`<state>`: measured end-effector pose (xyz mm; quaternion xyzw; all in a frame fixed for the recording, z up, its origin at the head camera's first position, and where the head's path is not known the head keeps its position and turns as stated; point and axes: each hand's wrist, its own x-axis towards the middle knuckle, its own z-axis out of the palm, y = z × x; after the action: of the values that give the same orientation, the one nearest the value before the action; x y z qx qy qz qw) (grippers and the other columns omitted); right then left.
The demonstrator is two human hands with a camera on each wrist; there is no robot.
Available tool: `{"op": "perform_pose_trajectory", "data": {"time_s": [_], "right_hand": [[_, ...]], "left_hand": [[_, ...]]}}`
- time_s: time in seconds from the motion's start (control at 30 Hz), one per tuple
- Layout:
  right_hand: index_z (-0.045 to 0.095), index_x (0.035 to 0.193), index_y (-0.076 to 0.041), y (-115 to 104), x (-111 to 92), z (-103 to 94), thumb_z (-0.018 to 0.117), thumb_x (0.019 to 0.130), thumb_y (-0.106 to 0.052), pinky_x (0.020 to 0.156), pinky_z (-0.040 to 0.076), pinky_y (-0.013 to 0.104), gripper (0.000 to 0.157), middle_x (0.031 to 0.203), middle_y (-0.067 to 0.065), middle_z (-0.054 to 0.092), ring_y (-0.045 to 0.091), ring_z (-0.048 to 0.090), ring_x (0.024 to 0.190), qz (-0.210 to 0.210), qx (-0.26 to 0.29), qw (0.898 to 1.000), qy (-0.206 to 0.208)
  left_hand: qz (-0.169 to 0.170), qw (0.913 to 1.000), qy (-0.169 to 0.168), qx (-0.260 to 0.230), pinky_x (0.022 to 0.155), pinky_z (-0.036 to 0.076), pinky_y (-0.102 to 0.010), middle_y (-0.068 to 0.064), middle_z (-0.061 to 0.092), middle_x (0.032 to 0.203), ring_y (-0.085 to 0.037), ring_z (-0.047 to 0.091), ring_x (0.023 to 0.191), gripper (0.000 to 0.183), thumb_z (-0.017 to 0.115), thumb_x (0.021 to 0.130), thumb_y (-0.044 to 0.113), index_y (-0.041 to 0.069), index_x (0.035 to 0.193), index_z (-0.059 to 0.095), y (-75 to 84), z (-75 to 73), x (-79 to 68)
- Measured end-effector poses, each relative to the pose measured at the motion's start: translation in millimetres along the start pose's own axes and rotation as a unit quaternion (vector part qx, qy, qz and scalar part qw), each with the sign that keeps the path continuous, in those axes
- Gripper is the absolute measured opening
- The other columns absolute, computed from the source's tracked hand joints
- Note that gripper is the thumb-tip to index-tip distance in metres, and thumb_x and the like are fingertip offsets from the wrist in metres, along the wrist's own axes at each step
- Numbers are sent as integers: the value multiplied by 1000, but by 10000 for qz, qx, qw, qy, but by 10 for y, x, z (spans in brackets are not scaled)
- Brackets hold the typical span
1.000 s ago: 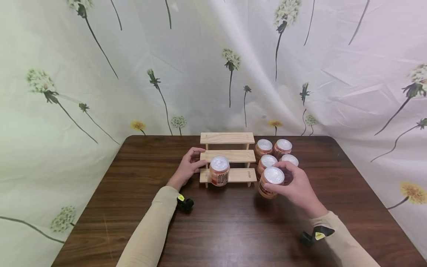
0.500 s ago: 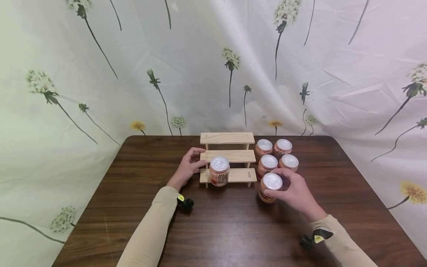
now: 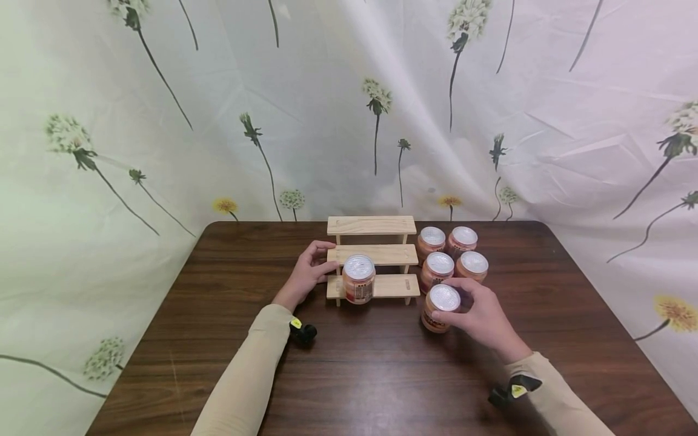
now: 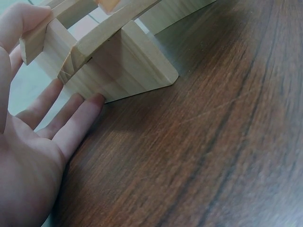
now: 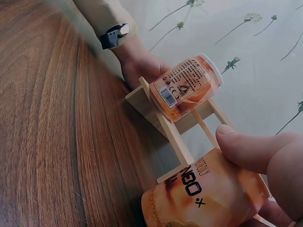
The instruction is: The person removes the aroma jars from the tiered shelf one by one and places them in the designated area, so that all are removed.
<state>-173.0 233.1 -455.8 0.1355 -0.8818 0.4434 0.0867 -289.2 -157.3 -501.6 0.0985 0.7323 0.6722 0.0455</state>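
Note:
My left hand [image 3: 306, 275] holds the left end of a three-tier wooden stand [image 3: 372, 225], thumb and forefinger at the middle shelf. In the left wrist view, the other fingers [image 4: 78, 124] lie against the stand's side panel [image 4: 118, 71]. One orange-labelled jar [image 3: 358, 284] with a silvery-white lid stands upright on the lowest shelf, left of its middle. Right of the stand, my right hand [image 3: 485, 318] grips a matching jar [image 3: 436, 319] between thumb and fingers. That jar is upright, at or just above the table; its lettered label [image 5: 203, 194] shows in the right wrist view.
Several matching jars [image 3: 438, 264] are grouped on the dark wood table [image 3: 371, 375] just right of the stand, close behind the held jar. A flower-printed cloth [image 3: 327, 121] hangs behind the table's back edge.
My right hand has moved down and slightly toward the table's front with its jar, away from the group behind. The left hand, the stand and the jar on it look unchanged.

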Motion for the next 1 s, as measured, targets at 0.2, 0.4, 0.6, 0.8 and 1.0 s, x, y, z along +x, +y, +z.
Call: {"op": "perform_pose_trajectory", "data": {"time_s": [0.2,0.4,0.6,0.8,1.0], "right_hand": [[69,128,-9,28,3,-5,99,74,-25,85,55,31,64,119,8,72,21,66,102,76,-31,9999,-74],[69,130,-9,14,7,-29,99,74,-28,87,55,37,66,122,6,72,21,65,103,45,-162,9998,-99],[68,127,-9,-16,13,-64,99,74,-22,83,57,32,63,120,6,72,19,68,98,37,2,9999,-95],[68,128,-9,2,6,-72,99,74,-23,82,58,30,63,121,7,72,19,69,96,54,57,9999,-134],[69,127,-10,30,22,-90,99,73,-23,82,57,28,63,119,5,73,18,69,96,-12,-38,9998,-174]], "left_hand": [[-34,10000,-6,-7,76,58,-29,-17,48,141,-21,59,112,45,72,102,17,11,143,54,0,-8,5],[-5,10000,-2,-7,74,57,-29,-17,48,139,-22,58,110,44,73,102,18,11,142,54,-14,-9,10],[-8,10000,11,6,73,56,-29,-17,48,140,-22,58,110,44,73,102,18,12,141,54,-12,-10,13],[-1,10000,-19,51,74,57,-29,-17,49,141,-24,58,113,43,73,102,18,13,141,55,-1,-4,6],[-46,10000,18,-19,74,57,-29,-17,49,140,-24,58,113,44,73,101,17,12,141,55,-3,-4,7]]}}
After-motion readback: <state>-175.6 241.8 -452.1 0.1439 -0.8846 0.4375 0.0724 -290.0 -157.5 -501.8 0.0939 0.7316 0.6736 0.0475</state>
